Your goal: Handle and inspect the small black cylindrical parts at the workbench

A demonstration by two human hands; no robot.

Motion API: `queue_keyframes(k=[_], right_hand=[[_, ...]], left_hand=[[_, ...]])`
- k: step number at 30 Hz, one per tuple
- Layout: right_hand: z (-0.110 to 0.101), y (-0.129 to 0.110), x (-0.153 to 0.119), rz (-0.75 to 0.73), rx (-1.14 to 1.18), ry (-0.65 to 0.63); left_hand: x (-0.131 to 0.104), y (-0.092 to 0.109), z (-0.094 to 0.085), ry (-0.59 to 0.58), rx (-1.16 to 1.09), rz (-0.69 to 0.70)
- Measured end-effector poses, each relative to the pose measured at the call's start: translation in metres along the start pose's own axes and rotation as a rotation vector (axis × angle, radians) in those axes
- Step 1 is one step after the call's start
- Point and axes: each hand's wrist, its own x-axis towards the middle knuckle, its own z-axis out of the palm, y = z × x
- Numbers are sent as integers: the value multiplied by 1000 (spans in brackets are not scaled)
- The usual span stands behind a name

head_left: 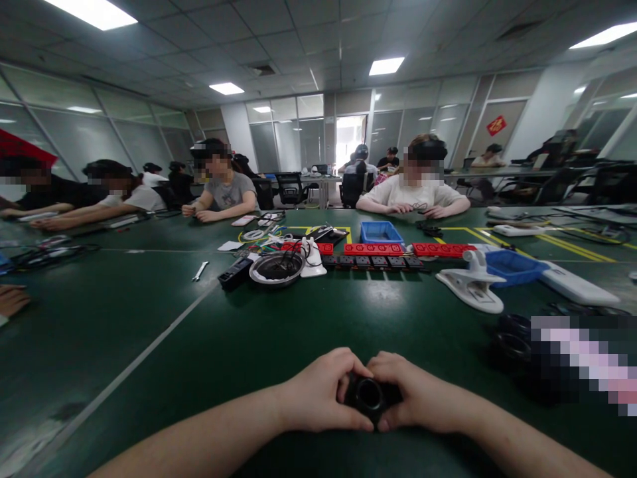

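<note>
A small black object with a round opening (369,393) is held near the front of the green table (209,358). My left hand (326,392) grips it from the left side, with thumb and fingers closed round it. From the right, my right hand (411,392) is closed on the same object. The thumbs nearly meet at its lower edge, and the fingertips come together above it. The hands cover its sides. What kind of object it is cannot be made out.
Across the table lie a wrench (200,271), a metal bowl (277,269), red power strips (374,249), a blue tray (381,232), another blue tray (515,265) and a white clamp stand (472,287). Black round items (515,345) lie at right. Several people sit around.
</note>
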Motion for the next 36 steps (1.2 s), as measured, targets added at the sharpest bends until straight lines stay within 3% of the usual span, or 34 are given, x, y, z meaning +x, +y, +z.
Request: queue_keyframes(k=[5,10,13,19,23,30,36], right_hand=[[8,-1,0,86,-72,67],[27,-10,5,235,-338,280],[31,-13,5,242,-404,344],[11,-11,-3,91,-61,167],[-1,-11,-6,44,-7,30],[-3,-5,-2,35,13,-4],[-2,-6,-3,31,15,-2]], left_hand=[[-1,4,4,41,40,-25],[-2,12,14,302,245,-130],[-2,14,14,301,278,-125],[0,6,2,134,153,0],[-1,2,-1,34,107,48],[-2,7,1,102,269,105],[-2,9,1,139,271,213]])
